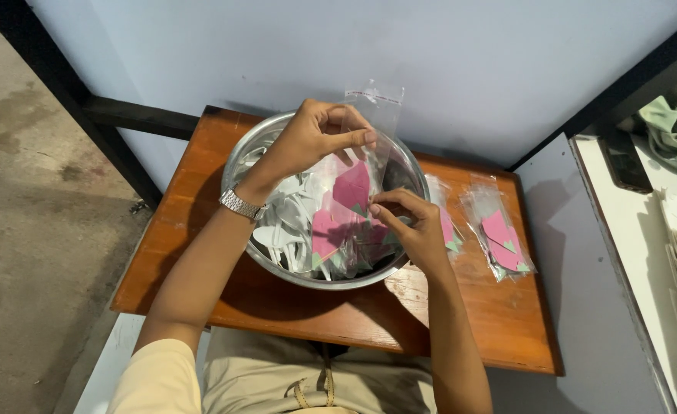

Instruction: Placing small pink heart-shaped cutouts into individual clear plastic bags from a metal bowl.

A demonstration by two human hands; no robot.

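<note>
while the left hand (319, 138) pinches the top of a clear plastic sleeve (369, 134) above the steel bowl (277, 130), the right hand (411, 226) nips a pink paper cutout (351, 186) at the sleeve's lower end — seemingly half in. two filled sleeves (499, 234) lie right of the bowl on the wooden table (193, 230), so some packing looks done; white plastic spoons (289, 222) and more pink cutouts wait inside the bowl.

Single view, head-mounted on the seated person, looking steeply down and forward. It sits close above the wooden worktop (200, 253), which fills the centre of the frame. The far edge meets a pale wall (446, 69); concrete floor (24, 199) shows left.
</note>
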